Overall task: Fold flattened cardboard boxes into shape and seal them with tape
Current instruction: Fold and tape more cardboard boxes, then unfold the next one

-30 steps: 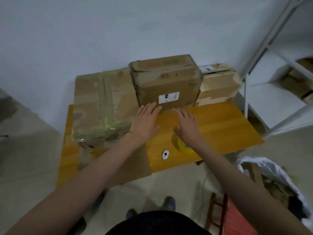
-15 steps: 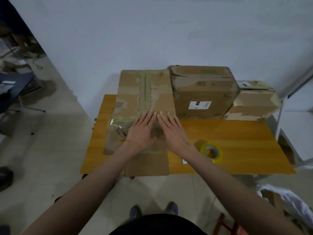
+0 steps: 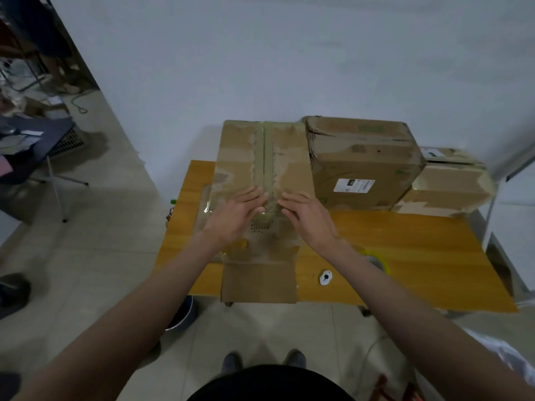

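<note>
Step in hand: the tape (image 3: 264,157) along the centre seam of the box (image 3: 262,175) was judged to be in the course of being pressed down.
Box: it was seen standing at the table's (image 3: 405,241) left end, against the back edge, with its taped face turned upward and one loose flap (image 3: 259,282) hung over the front edge.
Left hand (image 3: 236,217): it was held flat and wide, fingers straight, laid at the near end of the box just left of the seam; nothing was gripped.
Right hand (image 3: 308,217): it was likewise spread, fingers nearly straight, laid just right of the seam; firm contact could not be told for certain.
Tape roll (image 3: 383,266): it was partly hidden under the right forearm, near the front edge.
Small white tag (image 3: 325,277): it was seen lying near the front edge, between the flap and the roll.
Other boxes: a labelled box (image 3: 362,163) and a smaller box (image 3: 445,180) were set along the back edge toward the right corner.
Advice: the palms would best be drawn outward from the seam, so that the crumpled film at the near left corner could be smoothed flat.
Risk: the hanging flap was judged likely to be caught if the box were slid forward.
</note>
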A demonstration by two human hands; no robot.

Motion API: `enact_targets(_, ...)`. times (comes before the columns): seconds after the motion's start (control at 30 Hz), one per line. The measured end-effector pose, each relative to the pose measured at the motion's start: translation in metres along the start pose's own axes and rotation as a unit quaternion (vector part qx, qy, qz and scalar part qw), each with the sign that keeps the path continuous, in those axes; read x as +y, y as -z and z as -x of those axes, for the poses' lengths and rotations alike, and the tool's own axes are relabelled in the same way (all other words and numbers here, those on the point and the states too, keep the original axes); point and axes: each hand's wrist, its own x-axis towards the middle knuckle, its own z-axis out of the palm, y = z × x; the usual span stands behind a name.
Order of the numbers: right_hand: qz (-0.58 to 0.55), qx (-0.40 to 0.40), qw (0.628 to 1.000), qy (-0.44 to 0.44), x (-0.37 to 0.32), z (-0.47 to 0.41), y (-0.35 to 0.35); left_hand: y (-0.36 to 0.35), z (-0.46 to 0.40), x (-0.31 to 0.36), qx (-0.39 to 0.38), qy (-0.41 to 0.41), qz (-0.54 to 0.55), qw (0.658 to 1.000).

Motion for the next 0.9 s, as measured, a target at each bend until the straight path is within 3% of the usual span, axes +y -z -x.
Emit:
enact_targets(0.23,-0.020,0.019,1.000,-0.003,-0.004,-0.011,-0.009,-0.007,-0.007,-0.003,0.049,-0.047,-0.093,0.993)
enact_targets(0.47,0.015,0.083,0.996,0.027,0.000,0.003,-0.025,-0.018,-0.003,-0.011,0.152,-0.131,-0.114,0.973)
enact_targets(0.57,0.017,0.106,0.994,0.024,-0.002,0.002,-0.029,-0.026,-0.001,-0.005,0.183,-0.129,-0.101,0.970)
enact_targets(0.77,-0.047,0.105,0.993,-0.002,0.006,0.008,-0.027,-0.027,0.002,0.013,0.163,-0.092,-0.087,0.978)
enact_targets(0.9,-0.131,0.150,0.973,-0.120,0.022,0.036,-0.029,-0.035,-0.019,0.045,0.102,-0.126,-0.056,0.985)
